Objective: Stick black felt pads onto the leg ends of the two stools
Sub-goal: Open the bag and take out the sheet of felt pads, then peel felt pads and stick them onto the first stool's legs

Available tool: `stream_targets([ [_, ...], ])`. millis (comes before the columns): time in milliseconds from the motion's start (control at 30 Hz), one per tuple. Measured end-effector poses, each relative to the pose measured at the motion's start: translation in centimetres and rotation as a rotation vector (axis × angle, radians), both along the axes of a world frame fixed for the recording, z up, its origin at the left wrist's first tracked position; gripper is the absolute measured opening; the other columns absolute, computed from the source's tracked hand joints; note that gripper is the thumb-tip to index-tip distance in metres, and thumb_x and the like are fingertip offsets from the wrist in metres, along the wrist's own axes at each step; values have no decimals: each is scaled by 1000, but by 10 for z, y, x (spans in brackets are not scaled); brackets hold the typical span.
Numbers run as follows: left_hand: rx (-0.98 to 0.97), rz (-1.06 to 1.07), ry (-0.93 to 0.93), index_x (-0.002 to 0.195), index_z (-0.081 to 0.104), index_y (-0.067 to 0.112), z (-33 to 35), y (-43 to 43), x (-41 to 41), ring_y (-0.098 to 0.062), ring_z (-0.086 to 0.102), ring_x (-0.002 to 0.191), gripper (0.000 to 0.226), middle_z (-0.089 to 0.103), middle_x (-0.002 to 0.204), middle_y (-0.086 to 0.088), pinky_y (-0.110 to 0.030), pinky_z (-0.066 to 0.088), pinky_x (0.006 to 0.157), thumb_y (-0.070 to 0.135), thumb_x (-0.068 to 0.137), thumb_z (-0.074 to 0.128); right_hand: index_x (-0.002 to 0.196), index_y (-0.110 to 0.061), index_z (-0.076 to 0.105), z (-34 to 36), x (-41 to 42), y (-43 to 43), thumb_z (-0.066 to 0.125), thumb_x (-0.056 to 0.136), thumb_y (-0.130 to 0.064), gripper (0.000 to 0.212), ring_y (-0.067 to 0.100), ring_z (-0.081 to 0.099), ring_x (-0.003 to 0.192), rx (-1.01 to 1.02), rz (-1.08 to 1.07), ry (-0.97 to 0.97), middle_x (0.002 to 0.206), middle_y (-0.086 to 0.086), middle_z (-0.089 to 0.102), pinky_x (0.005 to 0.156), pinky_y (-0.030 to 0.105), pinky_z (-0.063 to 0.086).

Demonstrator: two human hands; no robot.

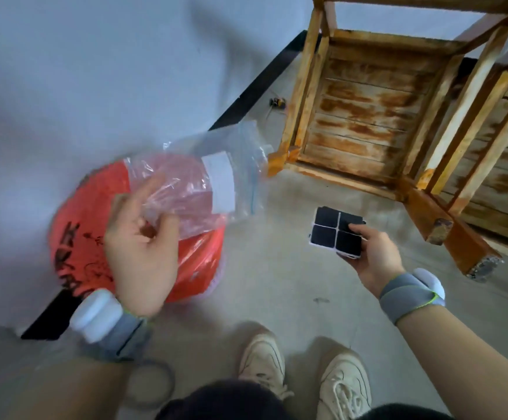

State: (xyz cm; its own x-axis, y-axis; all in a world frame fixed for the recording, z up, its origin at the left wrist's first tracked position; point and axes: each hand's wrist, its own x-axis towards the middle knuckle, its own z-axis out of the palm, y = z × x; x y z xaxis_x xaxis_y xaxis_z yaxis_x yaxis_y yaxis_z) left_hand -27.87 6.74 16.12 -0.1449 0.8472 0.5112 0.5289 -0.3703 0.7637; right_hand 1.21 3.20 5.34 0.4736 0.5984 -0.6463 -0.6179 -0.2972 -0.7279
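Two wooden stools: one (pixel 364 110) lying with its underside showing, the other (pixel 501 165) at the right edge. Four black felt pads (pixel 336 230) on one white sheet. One clear plastic bag (pixel 204 180). One red bag (pixel 79 237). Two hands, left (pixel 140 256) and right (pixel 374 259), each with one grey wristband. Two pale shoes (pixel 304 380).

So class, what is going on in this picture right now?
A person crouches on the floor. Their right hand holds a sheet of black felt pads, four squares not yet peeled off. Their left hand holds an empty-looking clear plastic bag over a red bag. Two wooden stools lie tipped beside them, legs pointing towards the person. The nearest leg end has no black pad yet.
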Motion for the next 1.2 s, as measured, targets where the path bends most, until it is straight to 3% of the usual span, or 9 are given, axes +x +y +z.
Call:
stream_targets([
  [100,6,213,78,125,58,4,-5,17,-30,2,49,56,51,48,99,2,-7,41,65,-9,77,49,115,-2,58,6,-16,7,61,83,-11,34,26,62,77,-6,70,-17,101,17,62,46,25,54],
  [233,-483,147,534,131,55,14,-37,21,-57,-35,54,98,54,52,115,-20,-37,40,95,4,79,54,113,-2,57,12,-38,9,60,84,-11,30,25,61,74,-3,162,-30,95,17,62,43,24,53],
  [333,-654,124,739,125,57,28,-39,14,-45,-41,39,119,43,51,124,-21,-46,35,99,30,81,57,112,0,59,12,-41,8,61,83,-10,30,27,62,76,0,196,-58,97,18,63,49,28,55],
  [467,-240,-151,471,110,69,15,-32,7,19,-29,55,107,33,59,118,-10,-27,38,95,13,79,57,107,-1,64,10,-32,7,63,81,-14,29,26,62,81,6,238,-75,98,17,66,62,32,53],
  [600,-761,-454,221,92,63,20,-52,1,87,-19,50,79,13,54,92,-3,-31,41,77,21,85,53,83,-10,62,9,-27,1,60,86,-12,4,18,60,65,71,330,-59,75,8,63,51,23,50],
  [700,-980,-536,54,68,47,20,-75,-1,118,-17,38,66,18,41,70,-1,-28,31,60,24,85,50,71,-12,55,-3,-14,-3,62,85,-10,16,16,61,57,76,332,-72,66,5,61,51,24,50],
  [800,-982,-523,-25,72,57,23,-95,-5,133,-12,40,61,17,45,65,3,-19,32,53,17,85,49,76,-10,59,-20,-5,-8,63,85,-11,10,19,64,62,29,324,-67,72,8,65,58,28,52],
  [967,-925,-402,5,108,66,25,-134,-16,149,-10,55,89,26,63,96,7,-23,40,75,17,84,58,83,-7,61,-61,1,-18,62,85,-11,4,24,63,71,-76,276,-27,79,12,64,62,30,53],
  [1200,-1221,-341,-99,79,68,14,-198,-15,154,-20,61,75,5,68,77,-4,-32,46,71,14,83,65,84,-9,63,-118,-4,-32,61,88,-15,7,21,63,73,-257,362,11,83,9,65,61,29,51],
])
